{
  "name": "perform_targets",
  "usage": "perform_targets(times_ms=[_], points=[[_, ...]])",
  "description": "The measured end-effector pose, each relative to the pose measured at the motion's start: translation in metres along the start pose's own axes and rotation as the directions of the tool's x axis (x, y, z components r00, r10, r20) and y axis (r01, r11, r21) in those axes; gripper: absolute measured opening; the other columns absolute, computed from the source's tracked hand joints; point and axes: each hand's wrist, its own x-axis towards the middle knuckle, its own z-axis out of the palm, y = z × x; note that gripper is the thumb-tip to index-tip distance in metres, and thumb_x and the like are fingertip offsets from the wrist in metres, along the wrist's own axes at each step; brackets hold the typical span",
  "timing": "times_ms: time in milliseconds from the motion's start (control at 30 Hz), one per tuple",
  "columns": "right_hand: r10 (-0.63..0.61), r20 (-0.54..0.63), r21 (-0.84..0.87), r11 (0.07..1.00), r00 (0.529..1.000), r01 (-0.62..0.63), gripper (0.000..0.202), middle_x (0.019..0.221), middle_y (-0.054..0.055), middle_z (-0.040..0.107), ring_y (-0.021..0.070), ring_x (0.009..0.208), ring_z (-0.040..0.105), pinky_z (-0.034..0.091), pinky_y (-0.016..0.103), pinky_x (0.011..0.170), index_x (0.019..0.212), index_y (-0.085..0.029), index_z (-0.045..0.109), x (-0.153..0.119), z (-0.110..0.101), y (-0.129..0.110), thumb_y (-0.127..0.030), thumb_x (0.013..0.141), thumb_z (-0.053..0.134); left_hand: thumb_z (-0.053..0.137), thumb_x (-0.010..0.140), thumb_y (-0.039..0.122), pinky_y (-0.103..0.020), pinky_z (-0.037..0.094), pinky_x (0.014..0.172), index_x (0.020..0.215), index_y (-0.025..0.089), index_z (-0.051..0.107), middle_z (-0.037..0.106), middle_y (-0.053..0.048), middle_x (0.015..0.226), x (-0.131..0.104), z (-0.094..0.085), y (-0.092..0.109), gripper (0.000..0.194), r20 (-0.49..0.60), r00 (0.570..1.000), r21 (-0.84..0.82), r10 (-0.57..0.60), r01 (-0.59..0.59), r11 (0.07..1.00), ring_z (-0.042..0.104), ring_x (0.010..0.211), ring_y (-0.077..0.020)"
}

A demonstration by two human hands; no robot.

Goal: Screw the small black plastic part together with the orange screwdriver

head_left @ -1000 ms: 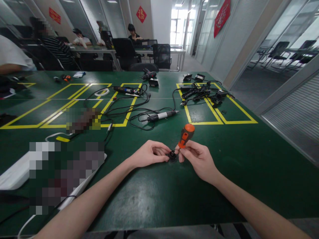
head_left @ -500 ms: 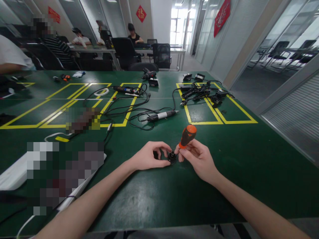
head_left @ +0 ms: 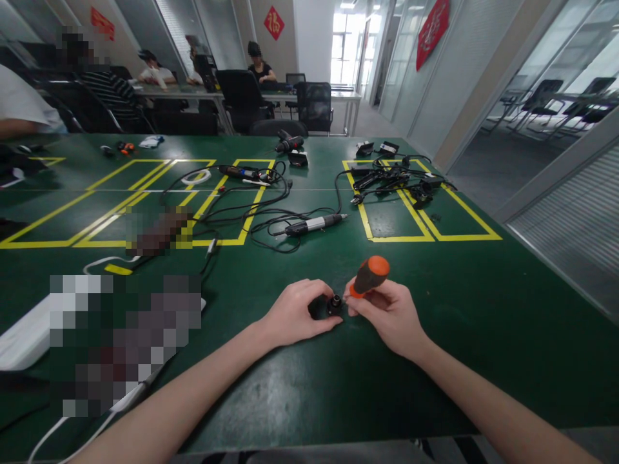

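Two-handed work at a small part on a broad green tabletop [head_left: 261, 386] with a smooth, slightly glossy surface. The person's left hand [head_left: 298, 314] is curved into a loose C, thumb in front and forefinger behind, about a small, round, black part with a short upright cylindrical neck [head_left: 335, 305]; whether the fingertips pinch it or merely fence it in, one cannot tell. The right hand [head_left: 389, 317] is closed in a pinch on the lower end of a stubby screwdriver with an orange and dark grey handle [head_left: 372, 277], whose butt leans up and outward. The step in hand appears to be applying the tool to the side of the part. The next move would call for a steady left hand and a tip kept in line; most of the shaft is hidden by the fingers, so contact cannot be confirmed. The part stands on the tabletop between the two hands, nearer the person than the black and silver pen-shaped corded tool [head_left: 314, 225]. Its neck looks open at the top, with a pale glint at the rim; its lower portion is partly screened by the left thumb.
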Motion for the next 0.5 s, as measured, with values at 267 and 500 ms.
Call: perform_targets(times_ms=[267, 500], points=[[0.017, 0.021, 0.122, 0.992, 1.000, -0.020, 0.020, 0.085, 0.004, 0.077, 0.0139, 0.067, 0.068, 0.058, 0.029, 0.067, 0.110, -0.021, 0.066, -0.0013, 0.0016, 0.0000, -0.032, 0.094, 0.070, 0.073, 0.078, 0.022, -0.027, 0.048, 0.073, 0.090, 0.018, 0.064, 0.069, -0.001, 0.087, 0.0021, 0.0069, 0.0058, 0.016, -0.015, 0.998, -0.110, -0.065, 0.063, 0.992, 0.063, 0.076, -0.0156], [-0.017, -0.005, 0.010, 1.000, 1.000, 0.017, 0.015, 0.083, 0.004, 0.072, 0.0148, 0.069, 0.065, 0.057, 0.030, 0.068, 0.087, -0.020, 0.071, -0.0008, -0.0004, -0.0012, -0.031, 0.085, 0.081, 0.072, 0.078, 0.020, -0.027, 0.048, 0.073, 0.098, 0.018, 0.066, 0.069, -0.001, 0.090, 0.0039, 0.0060, 0.0056, 0.021, -0.028, 0.997, -0.129, -0.078, 0.074, 0.989, 0.062, 0.079, -0.0159]])
